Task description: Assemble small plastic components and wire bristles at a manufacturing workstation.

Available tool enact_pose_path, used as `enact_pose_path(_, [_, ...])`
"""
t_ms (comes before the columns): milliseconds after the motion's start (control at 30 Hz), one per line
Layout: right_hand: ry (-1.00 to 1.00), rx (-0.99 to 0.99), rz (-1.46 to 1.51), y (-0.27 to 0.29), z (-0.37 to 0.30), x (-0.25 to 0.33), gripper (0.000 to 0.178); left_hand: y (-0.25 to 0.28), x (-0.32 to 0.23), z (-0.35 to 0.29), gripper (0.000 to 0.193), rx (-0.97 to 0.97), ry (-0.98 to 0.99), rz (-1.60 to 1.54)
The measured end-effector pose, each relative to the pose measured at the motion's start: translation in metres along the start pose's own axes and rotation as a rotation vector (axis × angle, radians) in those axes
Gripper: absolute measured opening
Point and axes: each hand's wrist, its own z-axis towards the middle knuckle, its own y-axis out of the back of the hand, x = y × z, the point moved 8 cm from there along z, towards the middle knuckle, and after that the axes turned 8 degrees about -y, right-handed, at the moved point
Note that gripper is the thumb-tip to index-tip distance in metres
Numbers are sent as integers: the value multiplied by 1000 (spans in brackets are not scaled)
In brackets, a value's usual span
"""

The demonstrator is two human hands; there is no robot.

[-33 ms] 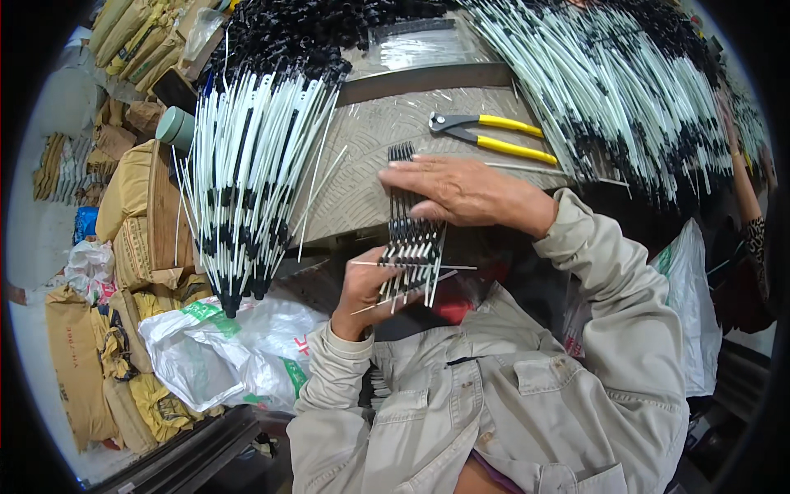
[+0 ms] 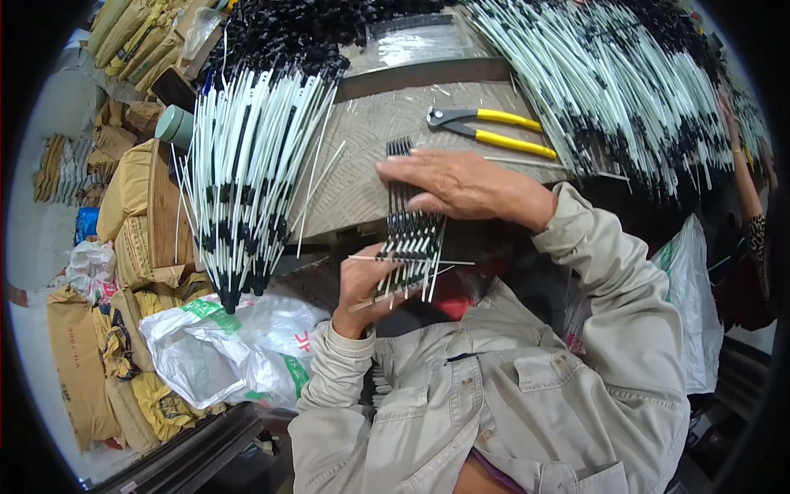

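Observation:
My left hand (image 2: 362,284) is closed round the lower part of a bundle of thin black and white plastic strips (image 2: 411,240), held in front of my lap at the table edge. A few white strips stick out crosswise near its fingers. Across the upper part of this bundle lies my right hand (image 2: 465,188), fingers stretched out together and thumb apart below them. The black ends of the strips show beyond its fingertips. Whether the right fingers press on the strips is hard to see. Yellow-handled end-cutting pliers (image 2: 494,130) lie on the table just beyond the right hand.
A tall heap of white and black strips (image 2: 255,165) hangs over the table's left edge, another (image 2: 625,90) covers the right side. A metal bar (image 2: 424,78) crosses the table (image 2: 354,165). White plastic sacks (image 2: 197,350) sit at left. Another person's arm (image 2: 738,177) shows far right.

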Motion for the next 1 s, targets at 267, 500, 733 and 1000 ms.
enact_pose_path(267, [-189,83,130,15,12,-10,51,15,-4,17,91,-52,-27,609])
enact_pose_path(500, [-185,0,74,27,37,-13,41,-10,19,56,63,494,-182,563])
enact_pose_path(733, [-470,-425,-291,135,105,-78,23,-6,9,57,60,434,-198,532])
enact_pose_path(1000, [-474,-238,-772,115,130,-145,8,-8,10,54,58,394,-223,538])
